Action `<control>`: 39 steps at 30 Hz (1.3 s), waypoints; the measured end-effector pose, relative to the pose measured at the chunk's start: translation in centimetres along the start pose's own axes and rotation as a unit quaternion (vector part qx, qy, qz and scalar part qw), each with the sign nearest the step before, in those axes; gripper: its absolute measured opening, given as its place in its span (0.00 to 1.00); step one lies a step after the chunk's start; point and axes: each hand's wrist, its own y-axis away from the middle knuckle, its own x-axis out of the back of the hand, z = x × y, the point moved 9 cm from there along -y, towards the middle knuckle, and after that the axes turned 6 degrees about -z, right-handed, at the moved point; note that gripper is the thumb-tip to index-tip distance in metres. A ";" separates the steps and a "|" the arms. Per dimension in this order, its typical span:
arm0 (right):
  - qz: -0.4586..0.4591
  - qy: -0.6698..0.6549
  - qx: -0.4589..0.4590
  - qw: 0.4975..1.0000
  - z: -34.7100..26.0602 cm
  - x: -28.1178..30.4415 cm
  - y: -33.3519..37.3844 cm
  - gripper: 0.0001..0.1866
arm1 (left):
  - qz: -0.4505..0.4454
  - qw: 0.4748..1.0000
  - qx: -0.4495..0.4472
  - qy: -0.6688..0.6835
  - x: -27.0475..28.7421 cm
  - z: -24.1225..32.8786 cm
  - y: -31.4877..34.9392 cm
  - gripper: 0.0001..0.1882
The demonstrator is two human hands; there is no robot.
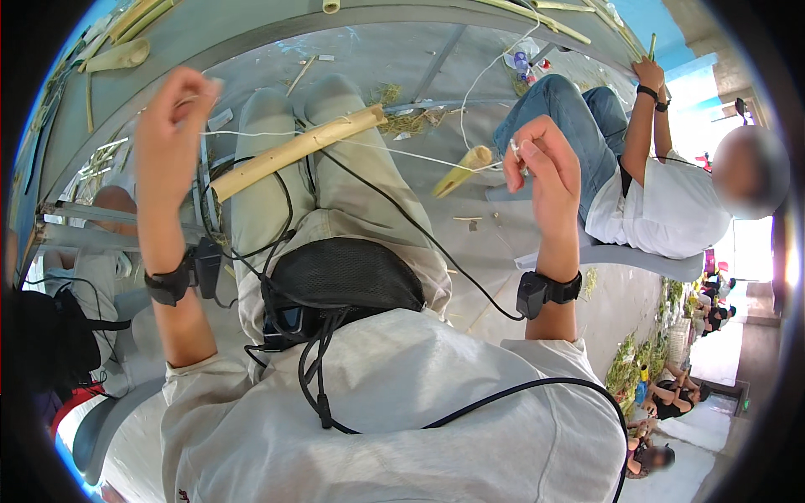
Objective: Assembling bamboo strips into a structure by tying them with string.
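Both hands are raised in front of me, fingers closed in a pinch. My left hand (178,138) grips a thin white string, though blur hides part of its fingertips. Between its thumb and fingers, my right hand (547,172) pinches a white bit of the same string (402,152). This string runs across between the hands, over a long split bamboo piece (298,152) lying slantwise on my thighs. Close to the right hand is a short greenish bamboo piece (461,173); whether the string is tied to it I cannot tell.
A grey table (243,33) curves along the far side, with bamboo pieces (122,55) on it. To the right sits a person in a white shirt (662,201), hands at the table edge. Black cables (402,214) cross my lap. Plant scraps (407,124) litter the floor.
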 end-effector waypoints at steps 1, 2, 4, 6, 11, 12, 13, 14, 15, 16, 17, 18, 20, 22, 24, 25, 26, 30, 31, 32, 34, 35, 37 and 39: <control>-0.014 -0.030 0.008 0.999 -0.1 -0.3 0.0 0.06 | -0.061 0.996 0.045 -0.039 -2.2 -0.5 0.2 0.11; -0.015 -0.027 0.009 0.999 -0.1 -0.4 -0.1 0.06 | -0.082 0.995 -0.060 -0.004 -4.3 1.7 0.6 0.13; -0.033 -0.048 0.038 0.998 -0.7 -0.9 -0.3 0.08 | -0.189 0.976 -0.105 0.017 -9.0 3.5 1.3 0.17; -0.051 -0.075 0.053 0.994 -1.3 -1.4 -0.6 0.08 | -0.270 0.959 -0.084 0.024 -12.5 4.4 1.6 0.18; -0.081 -0.134 0.065 0.985 -2.4 -2.5 -1.0 0.09 | -0.366 0.906 -0.198 0.072 -18.2 10.0 3.0 0.22; -0.083 -0.144 0.074 0.983 -2.6 -2.7 -1.1 0.08 | -0.362 0.909 -0.195 0.072 -18.7 10.2 2.9 0.22; -0.085 -0.155 0.086 0.980 -2.9 -2.9 -1.1 0.08 | -0.372 0.903 -0.202 0.073 -19.4 10.5 3.0 0.21; -0.086 -0.154 0.082 0.981 -3.0 -3.2 -1.2 0.08 | -0.385 0.895 -0.211 0.076 -20.0 10.6 3.2 0.19; -0.089 -0.157 0.088 0.980 -3.1 -3.5 -1.3 0.08 | -0.383 0.897 -0.209 0.072 -20.3 10.4 3.1 0.19; -0.092 -0.159 0.093 0.979 -3.4 -3.7 -1.3 0.08 | -0.376 0.894 -0.227 0.083 -20.4 10.5 3.1 0.20; -0.091 -0.160 0.094 0.978 -3.5 -3.8 -1.4 0.08 | -0.369 0.891 -0.246 0.094 -20.5 10.6 3.1 0.22; -0.100 -0.147 0.092 0.980 -3.5 -4.1 -1.6 0.08 | -0.370 0.891 -0.246 0.094 -20.7 10.5 3.2 0.22; -0.107 -0.134 0.089 0.981 -3.6 -4.2 -1.8 0.08 | -0.355 0.897 -0.232 0.122 -20.5 10.2 3.1 0.21; -0.091 -0.129 0.082 0.984 -3.4 -3.9 -2.1 0.07 | -0.342 0.903 -0.236 0.109 -19.9 10.1 3.0 0.21; -0.086 -0.123 0.085 0.985 -3.3 -3.6 -2.3 0.07 | -0.342 0.907 -0.230 0.085 -19.4 9.8 2.9 0.21; -0.080 -0.118 0.093 0.985 -3.3 -3.5 -2.4 0.06 | -0.358 0.911 -0.192 0.077 -19.3 9.0 2.6 0.17; -0.081 -0.116 0.086 0.986 -3.1 -3.5 -2.4 0.06 | -0.374 0.912 -0.153 0.068 -19.2 8.3 2.5 0.14; -0.089 -0.077 0.020 0.993 -1.5 -4.3 -2.2 0.05 | -0.388 0.909 -0.124 0.093 -17.5 7.7 1.6 0.12; -0.105 -0.076 0.007 0.992 -1.3 -4.8 -2.0 0.04 | -0.374 0.910 -0.132 0.122 -16.9 8.0 1.4 0.10; -0.106 -0.074 0.004 0.992 -1.1 -5.1 -2.0 0.04 | -0.360 0.910 -0.140 0.152 -16.3 8.4 1.1 0.08; -0.123 -0.093 0.005 0.988 -0.9 -6.0 -1.9 0.03 | -0.343 0.918 -0.153 0.130 -15.6 8.8 0.5 0.08; -0.123 -0.095 0.010 0.988 -0.8 -6.3 -1.9 0.03 | -0.322 0.923 -0.173 0.116 -15.0 9.2 0.2 0.08; -0.136 -0.086 0.003 0.987 -0.3 -7.1 -2.0 0.03 | -0.319 0.927 -0.171 0.098 -14.7 9.5 -0.4 0.08; -0.139 -0.093 0.002 0.986 0.1 -7.6 -2.2 0.03 | -0.313 0.930 -0.175 0.086 -14.3 9.7 -0.8 0.08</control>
